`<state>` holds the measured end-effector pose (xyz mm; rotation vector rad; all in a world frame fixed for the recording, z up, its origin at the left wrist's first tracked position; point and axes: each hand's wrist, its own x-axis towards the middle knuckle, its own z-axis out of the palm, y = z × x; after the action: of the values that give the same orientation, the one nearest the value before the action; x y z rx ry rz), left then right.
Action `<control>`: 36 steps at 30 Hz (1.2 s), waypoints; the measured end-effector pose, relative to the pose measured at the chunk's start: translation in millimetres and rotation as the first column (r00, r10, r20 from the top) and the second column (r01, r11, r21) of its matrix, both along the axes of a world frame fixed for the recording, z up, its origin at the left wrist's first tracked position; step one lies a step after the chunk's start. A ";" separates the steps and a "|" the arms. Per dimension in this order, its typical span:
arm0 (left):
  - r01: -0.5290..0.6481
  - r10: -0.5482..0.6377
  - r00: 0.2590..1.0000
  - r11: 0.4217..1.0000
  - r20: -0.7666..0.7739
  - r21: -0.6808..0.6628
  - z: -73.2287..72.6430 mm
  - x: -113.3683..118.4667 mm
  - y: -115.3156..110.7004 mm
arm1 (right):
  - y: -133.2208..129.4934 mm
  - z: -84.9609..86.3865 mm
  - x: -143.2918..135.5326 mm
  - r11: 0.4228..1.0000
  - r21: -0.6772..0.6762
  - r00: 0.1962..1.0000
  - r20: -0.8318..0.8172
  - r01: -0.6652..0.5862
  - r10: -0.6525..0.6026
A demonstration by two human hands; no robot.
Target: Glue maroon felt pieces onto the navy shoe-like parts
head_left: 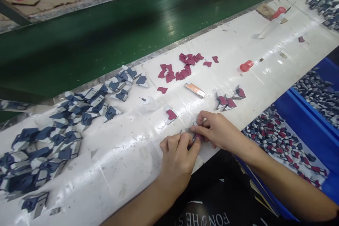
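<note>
My left hand [180,153] and my right hand [218,129] meet over the near edge of the white table, fingers pinched round one small part with some maroon on it, mostly hidden by the fingers. Just beyond them lies a grey-white piece with a maroon top [171,114]. Farther off is an orange and silver cutter-like tool [195,90]. Several joined maroon and grey pieces [230,103] lie beyond my right hand. Loose maroon pieces [184,74] are spread at the middle of the table, and a small clear bottle with a dark tip [149,103] lies left of the tool.
A big pile of navy and grey parts [60,137] covers the table's left. A red round object [246,66] and a white bottle [272,26] are at the right. Blue bins [315,120] of parts stand below the right edge. A green surface [106,49] runs behind.
</note>
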<state>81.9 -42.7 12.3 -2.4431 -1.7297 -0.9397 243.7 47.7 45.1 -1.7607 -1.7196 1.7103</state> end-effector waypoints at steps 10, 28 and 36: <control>0.036 -0.038 0.999 0.998 -0.022 -0.051 2.8 -1.2 1.4 | 12.1 2.6 13.4 0.988 -0.123 0.982 -0.173 -0.099 0.077; 0.000 -0.002 1.000 0.997 -0.027 -0.083 5.5 1.0 0.4 | 26.0 4.3 9.6 0.973 -0.099 0.973 -0.117 -0.210 0.198; 0.003 -0.002 1.000 0.999 0.009 -0.041 2.2 2.5 1.8 | -7.6 1.9 51.8 0.993 -0.101 0.959 -0.271 0.057 -0.083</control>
<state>84.3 -40.9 14.5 -2.4701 -1.7660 -0.9259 295.6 40.2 47.0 -1.5106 -1.4663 1.9254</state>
